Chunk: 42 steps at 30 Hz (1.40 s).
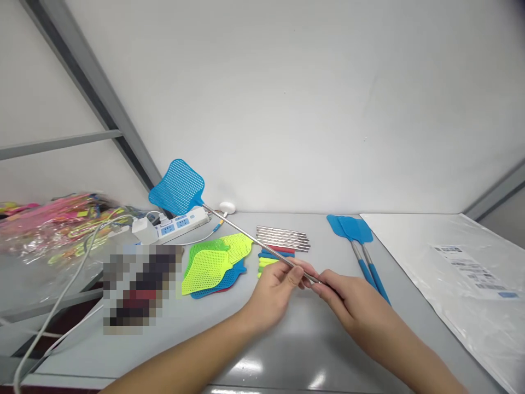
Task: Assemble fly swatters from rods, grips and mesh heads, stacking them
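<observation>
A fly swatter with a blue mesh head (177, 187) and a long metal rod (240, 230) slants over the table, its head raised at the upper left. My left hand (279, 284) is closed around the lower part of the rod. At the rod's lower end, my right hand (344, 293) pinches the metal tip; no coloured grip shows there. Just behind my left hand lie coloured handle grips (266, 261), red, blue and yellow-green, partly hidden by it. Several metal rods (283, 238) rest in a row beyond them. Loose swatter heads (207, 272) in yellow-green, green, blue and red are stacked to the left.
Blue swatters with handles (363, 251) lie at the right, beside a large white plastic sheet (451, 273) with a printed label. A power strip (180, 225) with plugs and cables stands at the back left. Bagged colourful items (61, 230) and a blurred-out patch (139, 290) are farther left.
</observation>
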{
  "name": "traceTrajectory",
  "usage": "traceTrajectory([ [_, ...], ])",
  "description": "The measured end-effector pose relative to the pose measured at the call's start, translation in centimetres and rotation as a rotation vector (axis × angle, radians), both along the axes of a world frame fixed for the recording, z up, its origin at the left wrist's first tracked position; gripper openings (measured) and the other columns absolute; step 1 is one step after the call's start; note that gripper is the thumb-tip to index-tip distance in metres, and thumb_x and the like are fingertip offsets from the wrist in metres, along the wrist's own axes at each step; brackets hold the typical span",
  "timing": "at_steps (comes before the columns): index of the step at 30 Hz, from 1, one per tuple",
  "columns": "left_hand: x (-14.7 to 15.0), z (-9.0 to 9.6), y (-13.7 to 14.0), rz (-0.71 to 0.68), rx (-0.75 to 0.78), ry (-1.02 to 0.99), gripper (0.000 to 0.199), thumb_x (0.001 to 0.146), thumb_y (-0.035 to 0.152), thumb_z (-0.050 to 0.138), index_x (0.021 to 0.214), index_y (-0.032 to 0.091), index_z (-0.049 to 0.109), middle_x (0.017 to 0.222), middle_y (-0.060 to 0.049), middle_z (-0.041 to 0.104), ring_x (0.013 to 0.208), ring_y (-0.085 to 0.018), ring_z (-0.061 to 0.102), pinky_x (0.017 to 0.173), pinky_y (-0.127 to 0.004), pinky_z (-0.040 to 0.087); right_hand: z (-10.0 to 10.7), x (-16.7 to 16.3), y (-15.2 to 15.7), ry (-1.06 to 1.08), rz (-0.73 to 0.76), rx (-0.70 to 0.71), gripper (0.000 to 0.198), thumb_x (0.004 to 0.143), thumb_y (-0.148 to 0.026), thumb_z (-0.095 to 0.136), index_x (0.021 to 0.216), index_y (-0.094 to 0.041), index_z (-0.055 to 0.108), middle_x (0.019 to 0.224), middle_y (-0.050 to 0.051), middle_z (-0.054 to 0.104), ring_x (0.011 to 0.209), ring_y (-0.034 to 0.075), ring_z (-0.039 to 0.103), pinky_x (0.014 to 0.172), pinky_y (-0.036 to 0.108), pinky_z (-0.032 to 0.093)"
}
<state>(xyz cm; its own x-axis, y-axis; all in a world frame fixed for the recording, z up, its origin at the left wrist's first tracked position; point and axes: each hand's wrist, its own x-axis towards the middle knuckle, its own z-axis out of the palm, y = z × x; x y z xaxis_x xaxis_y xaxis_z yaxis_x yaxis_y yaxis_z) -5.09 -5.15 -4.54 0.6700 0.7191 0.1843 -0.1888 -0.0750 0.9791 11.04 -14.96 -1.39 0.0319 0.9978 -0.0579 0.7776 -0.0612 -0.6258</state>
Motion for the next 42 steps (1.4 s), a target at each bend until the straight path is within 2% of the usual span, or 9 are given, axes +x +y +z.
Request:
traceTrajectory([
  [4,-0.5,0.5,0.0,0.086,0.053,0.0,0.031,0.093,0.042,0.054,0.088,0.017,0.072,0.092,-0.008,0.069,0.089,-0.02,0.062,0.084,-0.03,0.047,0.4,-1.3,0.8,0.066,0.041,0.063,0.035,0.099,-0.046,0.032,0.077,-0.024,0.047,0.061,-0.002,0.051,0.054,0.016,0.043,0.053,0.028,0.022],
  [7,-1.1,0.9,0.3,0.149,0.034,-0.037,0.03,0.093,0.042,0.054,0.086,0.018,0.071,0.09,-0.007,0.067,0.085,-0.019,0.06,0.08,-0.029,0.046,0.6,-1.8,1.1,0.108,0.04,0.085,0.035,0.099,-0.047,0.033,0.075,-0.024,0.045,0.06,-0.002,0.05,0.054,0.015,0.042,0.052,0.028,0.022],
  [11,-1.9,1.4,1.3,0.273,-0.026,-0.133,0.029,0.092,0.042,0.056,0.083,0.018,0.07,0.088,-0.005,0.064,0.079,-0.015,0.054,0.076,-0.025,0.043,0.3,-1.5,0.8,0.136,0.02,0.077,0.035,0.098,-0.048,0.034,0.074,-0.024,0.044,0.059,-0.002,0.049,0.054,0.015,0.043,0.051,0.028,0.023],
  [15,-2.4,1.9,3.3,0.377,-0.169,-0.295,0.025,0.089,0.039,0.061,0.079,0.017,0.068,0.084,-0.003,0.061,0.072,-0.011,0.049,0.07,-0.022,0.042,-1.0,0.0,-0.9,0.027,-0.035,0.023,0.036,0.098,-0.05,0.032,0.074,-0.025,0.042,0.062,-0.002,0.052,0.058,0.017,0.049,0.053,0.028,0.027],
  [19,-2.6,2.3,4.5,0.396,-0.236,-0.363,0.022,0.087,0.035,0.065,0.077,0.015,0.067,0.082,-0.003,0.06,0.067,-0.009,0.048,0.066,-0.02,0.043,-2.3,1.8,-3.4,-0.102,-0.067,0.003,0.036,0.099,-0.049,0.031,0.074,-0.026,0.043,0.061,-0.001,0.053,0.056,0.018,0.052,0.052,0.027,0.031],
  [26,-3.3,3.2,5.6,0.455,-0.216,-0.492,0.022,0.084,0.034,0.069,0.074,0.014,0.066,0.079,-0.003,0.06,0.066,-0.008,0.049,0.065,-0.018,0.045,-2.9,4.3,-6.6,-0.228,-0.094,0.112,0.03,0.096,-0.047,0.04,0.076,-0.029,0.054,0.058,0.0,0.06,0.048,0.02,0.057,0.045,0.028,0.031],
  [32,-4.1,4.0,7.0,0.508,-0.203,-0.598,0.021,0.081,0.031,0.073,0.075,0.014,0.065,0.079,-0.002,0.059,0.068,-0.008,0.052,0.063,-0.017,0.045,-4.6,6.9,-9.0,-0.47,-0.13,0.205,0.027,0.095,-0.047,0.042,0.078,-0.029,0.054,0.056,-0.002,0.059,0.046,0.019,0.055,0.045,0.028,0.031],
  [36,-3.8,3.9,6.8,0.503,-0.164,-0.596,0.021,0.082,0.032,0.072,0.075,0.013,0.066,0.08,-0.002,0.058,0.069,-0.007,0.051,0.063,-0.016,0.044,-5.3,8.3,-9.4,-0.614,-0.147,0.266,0.033,0.095,-0.048,0.041,0.072,-0.027,0.051,0.054,-0.003,0.055,0.045,0.017,0.053,0.046,0.028,0.033],
  [42,-1.6,2.6,4.6,0.473,-0.22,-0.482,0.024,0.087,0.039,0.065,0.081,0.016,0.066,0.085,-0.002,0.06,0.066,-0.008,0.051,0.065,-0.021,0.046,-4.8,9.5,-9.0,-0.596,-0.264,0.307,0.034,0.095,-0.05,0.041,0.078,-0.025,0.058,0.064,-0.001,0.062,0.052,0.017,0.061,0.047,0.026,0.037],
])
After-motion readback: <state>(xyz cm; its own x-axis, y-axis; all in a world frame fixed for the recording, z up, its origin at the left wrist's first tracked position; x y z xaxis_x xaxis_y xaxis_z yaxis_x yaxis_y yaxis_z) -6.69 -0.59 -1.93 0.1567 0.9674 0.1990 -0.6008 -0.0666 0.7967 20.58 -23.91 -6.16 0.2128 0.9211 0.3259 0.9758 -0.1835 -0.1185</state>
